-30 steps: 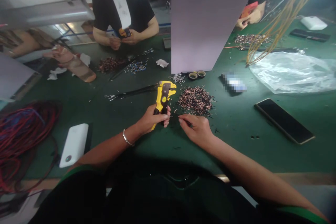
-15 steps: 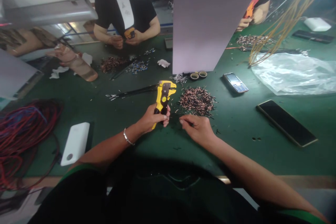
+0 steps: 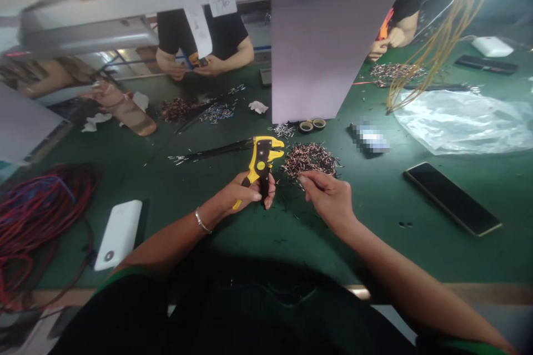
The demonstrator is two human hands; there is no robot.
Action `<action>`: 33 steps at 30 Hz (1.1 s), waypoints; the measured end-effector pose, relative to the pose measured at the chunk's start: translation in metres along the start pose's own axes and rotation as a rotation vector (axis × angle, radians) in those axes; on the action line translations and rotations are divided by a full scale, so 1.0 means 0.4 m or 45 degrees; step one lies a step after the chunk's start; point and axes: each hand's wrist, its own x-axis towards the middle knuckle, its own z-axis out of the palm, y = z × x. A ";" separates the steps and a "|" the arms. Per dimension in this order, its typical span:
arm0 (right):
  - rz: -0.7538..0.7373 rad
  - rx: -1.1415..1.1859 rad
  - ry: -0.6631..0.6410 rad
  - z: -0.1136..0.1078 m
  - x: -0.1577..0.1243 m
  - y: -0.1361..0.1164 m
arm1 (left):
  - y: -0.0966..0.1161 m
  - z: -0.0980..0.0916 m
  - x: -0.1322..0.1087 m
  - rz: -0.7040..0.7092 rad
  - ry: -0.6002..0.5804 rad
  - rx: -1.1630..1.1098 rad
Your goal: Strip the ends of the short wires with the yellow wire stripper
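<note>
My left hand (image 3: 250,191) is wrapped round the handles of a yellow and black wire stripper (image 3: 262,161), whose jaws point up and to the right, spread apart. Just right of the tool lies a pile of short black wire pieces with coppery ends (image 3: 313,158). At the near edge of this pile is my right hand (image 3: 328,197), thumb and forefinger pinched together; what is between the fingertips is too small to make out. Behind the stripper, a bundle of long black wires (image 3: 220,149) with pale tips lies on the green table.
Small silvery terminals (image 3: 283,130) and two tape rolls (image 3: 312,125) lie by the grey partition (image 3: 316,55). A smartphone (image 3: 453,198) and clear plastic bag (image 3: 462,125) are right; a white power bank (image 3: 118,234) and red wire coil (image 3: 41,216) left. Co-workers' hands (image 3: 212,65) work beyond.
My right hand has moved slightly up and to the right, against the pile. The stripper's handles have spread apart and its jaws stand wider. The view has tilted up a little.
</note>
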 end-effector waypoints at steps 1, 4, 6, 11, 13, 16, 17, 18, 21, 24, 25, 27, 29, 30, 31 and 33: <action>-0.017 -0.022 -0.001 -0.002 0.000 0.000 | 0.000 -0.001 -0.001 -0.023 -0.027 -0.010; -0.116 -0.080 0.000 -0.005 -0.001 0.002 | 0.003 0.001 -0.002 -0.058 -0.072 -0.024; -0.207 -0.109 0.011 -0.005 -0.003 0.005 | 0.008 0.005 -0.002 -0.071 -0.081 -0.037; -0.460 -0.272 0.116 0.001 -0.010 0.013 | 0.012 0.018 -0.001 -0.107 -0.082 -0.030; -0.589 -0.371 0.167 0.002 -0.012 0.015 | 0.009 0.022 0.000 -0.119 -0.092 -0.017; -0.779 -0.465 0.203 0.003 -0.015 0.014 | 0.003 0.029 0.001 -0.132 -0.111 -0.021; -0.833 -0.484 0.204 0.004 -0.015 0.012 | 0.001 0.031 0.001 -0.140 -0.113 -0.023; -0.880 -0.496 0.200 0.005 -0.016 0.011 | -0.001 0.033 0.002 -0.148 -0.117 -0.027; -0.993 -0.486 0.172 0.009 -0.021 0.005 | -0.004 0.039 0.002 -0.175 -0.138 -0.042; -1.061 -0.477 0.133 0.015 -0.029 0.003 | -0.005 0.042 0.002 -0.179 -0.166 -0.044; -1.074 -0.491 0.118 0.017 -0.032 0.002 | -0.005 0.043 0.002 -0.175 -0.171 -0.042; -1.087 -0.519 0.085 0.019 -0.036 0.001 | -0.006 0.043 0.002 -0.161 -0.173 -0.037; -1.098 -0.512 0.057 0.020 -0.039 0.000 | -0.006 0.044 0.002 -0.150 -0.171 -0.031; -1.112 -0.502 0.050 0.020 -0.040 -0.001 | -0.007 0.044 0.002 -0.144 -0.167 -0.024; -1.131 -0.493 0.050 0.020 -0.040 -0.002 | -0.007 0.045 0.002 -0.140 -0.164 -0.012; -1.175 -0.491 0.062 0.019 -0.041 -0.004 | -0.008 0.045 0.001 -0.140 -0.157 0.034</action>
